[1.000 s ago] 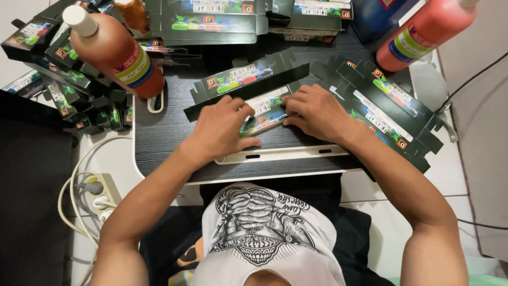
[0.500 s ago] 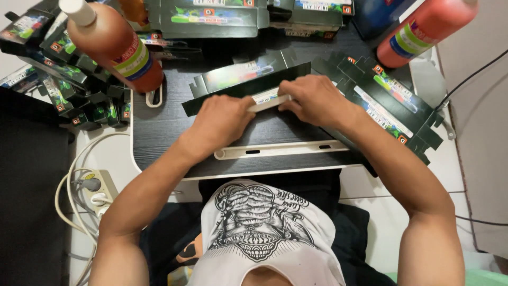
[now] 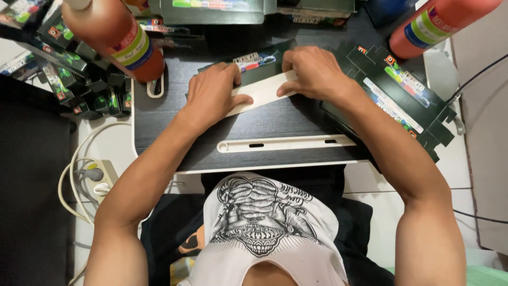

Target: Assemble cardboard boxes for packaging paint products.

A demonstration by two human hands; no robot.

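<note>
A flat dark carton blank (image 3: 253,62) with a coloured label lies on the small black lap table (image 3: 275,124). Its pale inner flap (image 3: 262,94) is turned up between my hands. My left hand (image 3: 211,95) presses on the flap's left part, fingers curled over the carton. My right hand (image 3: 312,71) pinches the flap's right end, fingers bent down onto it.
A stack of flat dark cartons (image 3: 394,90) lies right of my right hand. Two red-orange bottles stand at the table's far corners, one far left (image 3: 119,37) and one far right (image 3: 436,24). Folded boxes (image 3: 69,79) pile at left. A power strip (image 3: 95,177) with cables lies on the floor.
The carton has been turned from label-side up to show its pale inside flap. Both hands have shifted slightly away from me, folding it.
</note>
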